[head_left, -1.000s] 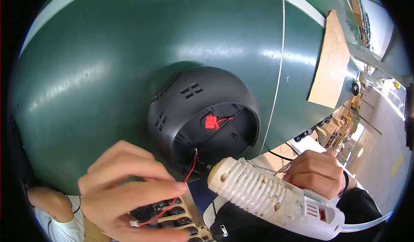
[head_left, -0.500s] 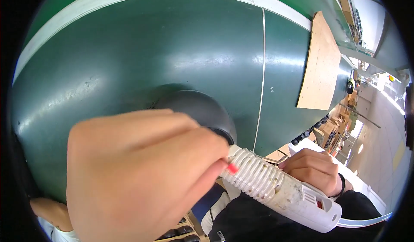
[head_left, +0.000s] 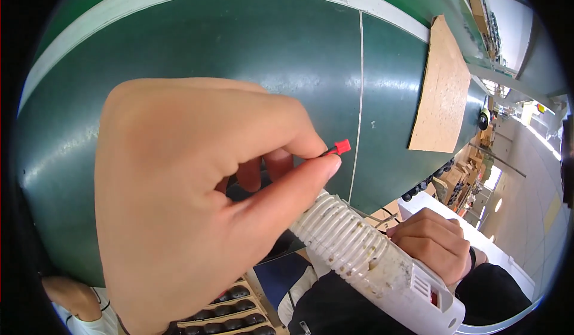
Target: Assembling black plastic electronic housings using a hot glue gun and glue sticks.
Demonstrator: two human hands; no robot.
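Left hand point(head_left: 197, 209) fills the view, thumb and forefinger pinched closed on one small red connector point(head_left: 342, 147), held above the green bench point(head_left: 179, 42). Right hand point(head_left: 431, 244) is wrapped around one white glue gun point(head_left: 371, 257), nozzle hidden behind the left hand, probably near the connector. One cardboard sheet point(head_left: 441, 90) lies on the bench, far right.

No packages, labels, signs, screens.

My left hand point(head_left: 197, 215) fills the near space, blocking most of the green table surface point(head_left: 179, 42). My white ribbed glue gun point(head_left: 376, 263) crosses just beneath it. Far half of table open; flat brown cardboard sheet point(head_left: 442, 90) occupies the right edge.
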